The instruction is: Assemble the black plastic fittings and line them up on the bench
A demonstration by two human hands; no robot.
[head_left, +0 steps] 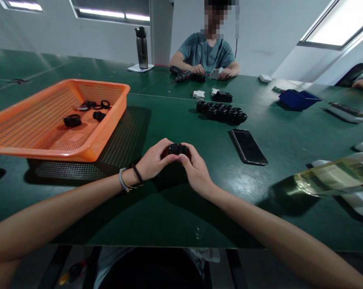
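A small black ribbed cylindrical part (177,149) is held between both hands, just above the green table (181,216). My left hand (156,158) closes on its left end, thumb along the lower side. Around its right end, my right hand (196,166) is closed too, its thumb meeting the left one at the front. The fingers hide the part's ends, and its exact kind cannot be made out. Beyond the hands lies a cluster of shiny black round parts (222,111).
An orange basket (109,134) with several black parts stands left. A phone (249,147) lies right of my hands, near a bottle of yellowish liquid (335,174). Across the table a person (210,54) handles a grey part beside a power drill (183,75). A blue tray (298,99) sits back right.
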